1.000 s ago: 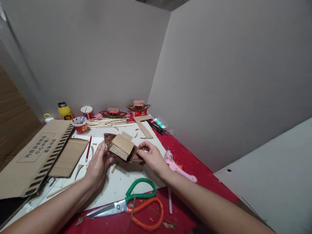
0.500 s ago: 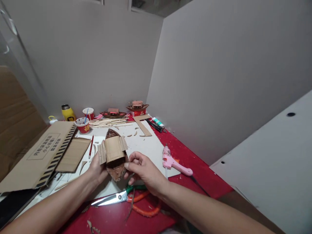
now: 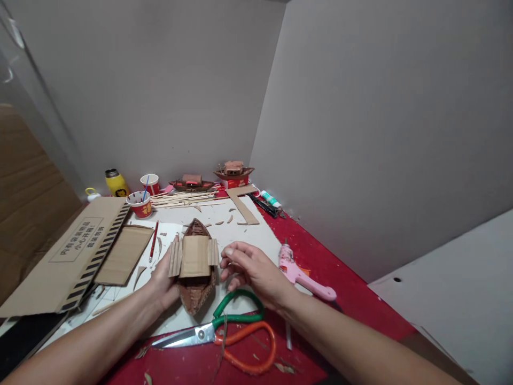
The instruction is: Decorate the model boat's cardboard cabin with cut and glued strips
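Observation:
A small model boat [image 3: 196, 299] with a brown hull is held up over the white board. Across its middle lies a curved cardboard roof [image 3: 195, 256], with a ribbed cardboard strip [image 3: 175, 258] on the left and a shorter one [image 3: 213, 252] on the right. My left hand [image 3: 163, 280] grips the hull from the left side; its fingertips are hidden under the boat. Just right of the boat is my right hand [image 3: 250, 267], fingers curled loosely and apart, holding nothing. Scissors [image 3: 208, 334] with green and orange handles lie below the boat.
A pink glue gun [image 3: 300, 274] lies on the red tabletop at right. Cardboard pieces [image 3: 125, 254] and a red pencil [image 3: 154, 240] are at left. Behind stand paper cups [image 3: 139, 206], a yellow bottle [image 3: 116, 183], thin sticks [image 3: 180, 199] and two finished-looking model boats [image 3: 233, 170].
My right hand has let go of the boat's right side and moved off to the right. The boat is turned more upright in view, and the camera view has shifted slightly.

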A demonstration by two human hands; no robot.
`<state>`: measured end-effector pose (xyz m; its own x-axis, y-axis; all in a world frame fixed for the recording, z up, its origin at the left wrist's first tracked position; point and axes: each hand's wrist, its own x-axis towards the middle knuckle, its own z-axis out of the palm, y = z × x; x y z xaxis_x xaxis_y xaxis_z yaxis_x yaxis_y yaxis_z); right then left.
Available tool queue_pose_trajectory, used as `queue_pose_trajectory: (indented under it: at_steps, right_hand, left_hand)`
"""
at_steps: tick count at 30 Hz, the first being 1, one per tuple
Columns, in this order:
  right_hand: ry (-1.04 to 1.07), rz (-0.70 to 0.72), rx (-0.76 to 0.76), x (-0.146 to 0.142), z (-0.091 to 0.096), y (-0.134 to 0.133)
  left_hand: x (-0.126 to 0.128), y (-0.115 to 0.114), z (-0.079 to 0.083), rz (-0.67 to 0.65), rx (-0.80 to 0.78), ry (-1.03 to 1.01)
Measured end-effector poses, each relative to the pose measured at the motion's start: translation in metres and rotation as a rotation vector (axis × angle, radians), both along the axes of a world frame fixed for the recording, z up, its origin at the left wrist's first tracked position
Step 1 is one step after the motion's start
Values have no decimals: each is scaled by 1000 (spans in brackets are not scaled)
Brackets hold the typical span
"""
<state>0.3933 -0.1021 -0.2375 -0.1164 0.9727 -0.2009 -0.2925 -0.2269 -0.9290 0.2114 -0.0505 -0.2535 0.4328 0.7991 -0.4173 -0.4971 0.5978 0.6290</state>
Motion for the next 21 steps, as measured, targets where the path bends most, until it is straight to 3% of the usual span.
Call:
queue_pose_trajectory:
  at_steps: [7,15,21]
  right_hand:
    - [21,22,-48,-1,-8,9]
    - [68,52,-45,5,-13,11]
    - [86,61,-41,10,-14,8]
  left_hand:
    - [1,-2,5,-212,-38,-62]
    - [3,-1,-4,-293,-43,-136]
    - [4,1,-2,-249,-17,-59]
